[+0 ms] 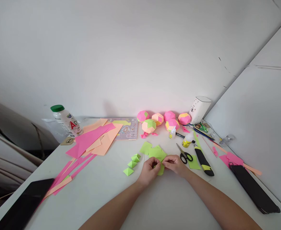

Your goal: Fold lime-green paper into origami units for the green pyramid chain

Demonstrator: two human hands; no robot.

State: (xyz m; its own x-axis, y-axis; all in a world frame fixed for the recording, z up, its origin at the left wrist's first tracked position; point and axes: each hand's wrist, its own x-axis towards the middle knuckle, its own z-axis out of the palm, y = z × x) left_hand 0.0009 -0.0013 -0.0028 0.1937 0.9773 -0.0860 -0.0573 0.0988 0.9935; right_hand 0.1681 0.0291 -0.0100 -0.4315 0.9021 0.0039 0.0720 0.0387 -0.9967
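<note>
Both hands meet at the middle of the table over bright green paper. My left hand (150,170) is closed, with thumb and fingertips pinching a piece of green paper (160,171). From the other side my right hand (175,164) pinches the same piece; the fingers partly hide its shape. Just behind lie flat green paper sheets (156,152), overlapping. Left of my left hand stand several small folded green paper pieces (132,164) in a slanting row. Black-handled scissors (185,157) lie to the right of my right hand, beside a green square (194,163).
Paper balls (149,126) line the wall. Glue bottles (187,140) and a utility knife (204,161) are at right, a black phone (254,188) farther out. Pink and orange sheets (89,139), a white bottle (67,121) and a black tablet (25,204) occupy the left.
</note>
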